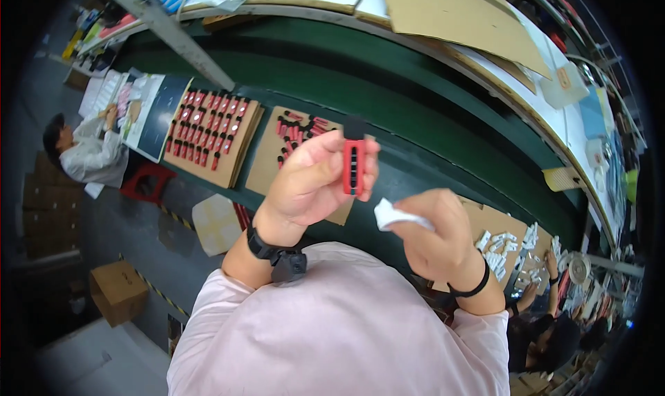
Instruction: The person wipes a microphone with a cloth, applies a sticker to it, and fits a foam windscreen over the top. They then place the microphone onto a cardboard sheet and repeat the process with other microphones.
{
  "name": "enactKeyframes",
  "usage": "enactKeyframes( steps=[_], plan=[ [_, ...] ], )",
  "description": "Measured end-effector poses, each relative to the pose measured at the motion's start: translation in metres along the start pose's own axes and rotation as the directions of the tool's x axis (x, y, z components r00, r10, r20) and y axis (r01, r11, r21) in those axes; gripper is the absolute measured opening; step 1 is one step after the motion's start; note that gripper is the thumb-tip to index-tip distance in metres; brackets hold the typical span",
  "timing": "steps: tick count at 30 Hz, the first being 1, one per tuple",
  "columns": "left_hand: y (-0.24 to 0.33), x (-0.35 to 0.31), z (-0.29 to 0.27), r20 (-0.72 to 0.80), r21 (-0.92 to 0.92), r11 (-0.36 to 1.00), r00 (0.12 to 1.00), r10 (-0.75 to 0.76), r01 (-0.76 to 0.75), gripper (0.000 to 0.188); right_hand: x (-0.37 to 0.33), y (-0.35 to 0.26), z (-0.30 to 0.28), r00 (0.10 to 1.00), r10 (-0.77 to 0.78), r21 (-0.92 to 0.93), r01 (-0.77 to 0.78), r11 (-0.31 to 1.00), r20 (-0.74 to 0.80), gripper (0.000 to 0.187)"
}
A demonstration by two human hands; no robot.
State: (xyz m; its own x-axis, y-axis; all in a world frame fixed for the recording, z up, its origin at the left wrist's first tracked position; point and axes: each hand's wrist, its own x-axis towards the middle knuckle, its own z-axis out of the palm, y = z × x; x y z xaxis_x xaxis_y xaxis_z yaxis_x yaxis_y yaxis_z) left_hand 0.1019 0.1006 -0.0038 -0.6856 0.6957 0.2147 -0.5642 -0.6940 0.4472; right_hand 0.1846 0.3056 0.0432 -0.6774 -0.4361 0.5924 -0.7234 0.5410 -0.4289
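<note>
My left hand [305, 181] is raised over the bench and closed around a small red and black device [348, 178]. The piece stands upright, with a black top end and a dark slotted strip down its red face. To its right, my right hand [438, 230] pinches a white piece of cloth or tissue [400, 217], slightly blurred and apart from the device. Beyond my left hand, a loose heap of similar red and black pieces [294, 129] lies on a cardboard sheet [260, 167].
Rows of red and black pieces [208, 122] cover stacked cardboard at the left. White parts [497, 249] lie on cardboard [516, 224] at the right. A person [93, 147] sits at the far left; another person's hand [552, 264] works at the right. A metal post [173, 39] slants upper left.
</note>
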Motion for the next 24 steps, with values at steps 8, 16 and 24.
enactKeyframes(
  steps=[8, 16, 24],
  plan=[
    [0.0, -0.009, 0.004, -0.138, 0.325, 0.935, 0.971, 0.194, -0.141, 0.033, 0.004, 0.073, -0.089, 0.837, 0.021, -0.471, -0.329, 0.819, -0.547, 0.025],
    [-0.007, -0.012, -0.003, -0.025, 0.639, 0.698, 0.898, 0.44, -0.324, 0.028, -0.018, 0.159, -0.15, 0.857, 0.294, -0.793, -0.508, 0.336, -0.424, 0.027],
    [-0.004, -0.01, 0.008, 0.164, 0.747, 0.52, 0.873, 0.46, -0.414, 0.026, -0.04, 0.177, -0.137, 0.836, 0.38, -0.65, -0.547, 0.528, -0.395, 0.028]
  ],
)
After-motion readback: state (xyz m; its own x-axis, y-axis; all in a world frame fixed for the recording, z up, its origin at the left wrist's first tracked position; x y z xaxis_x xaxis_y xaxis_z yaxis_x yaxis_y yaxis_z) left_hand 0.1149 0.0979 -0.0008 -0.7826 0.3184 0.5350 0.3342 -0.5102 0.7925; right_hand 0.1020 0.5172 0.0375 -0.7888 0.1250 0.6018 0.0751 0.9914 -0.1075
